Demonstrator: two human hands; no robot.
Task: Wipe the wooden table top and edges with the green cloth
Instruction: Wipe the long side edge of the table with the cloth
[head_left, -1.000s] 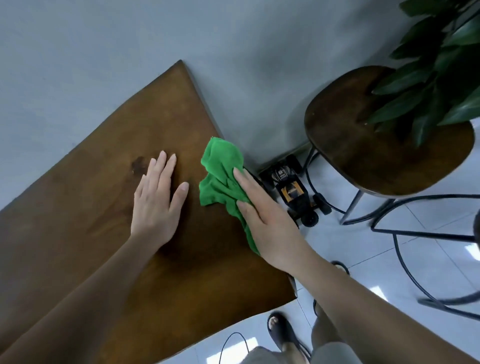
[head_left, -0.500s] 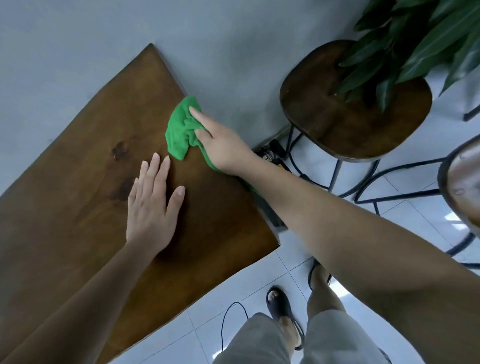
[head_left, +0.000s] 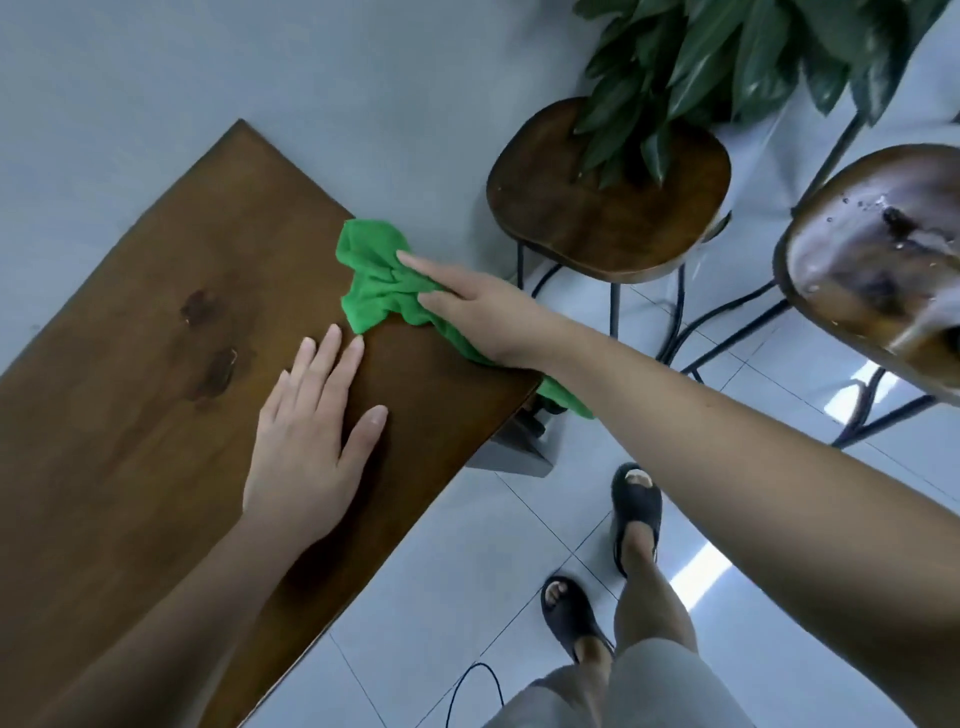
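Note:
The dark wooden table top (head_left: 156, 322) runs from the wall corner down to the lower left. A crumpled green cloth (head_left: 376, 280) lies on its right edge near the far corner, one end hanging off the edge below my wrist. My right hand (head_left: 478, 312) presses flat on the cloth, fingers stretched toward the wall. Just left of the cloth, my left hand (head_left: 311, 431) rests flat on the wood with fingers spread and holds nothing.
Two wooden stools (head_left: 608, 208) (head_left: 878, 260) on black metal legs stand to the right on the tiled floor, with a leafy plant (head_left: 727, 67) above them. A grey table leg (head_left: 514, 447) and my sandalled feet (head_left: 636, 504) are below the edge. A black cable (head_left: 467, 686) lies on the floor.
My right hand has slid the cloth along the table's right edge, first toward the far corner, then back a little. The left hand has stayed flat on the wood. The camera has shifted.

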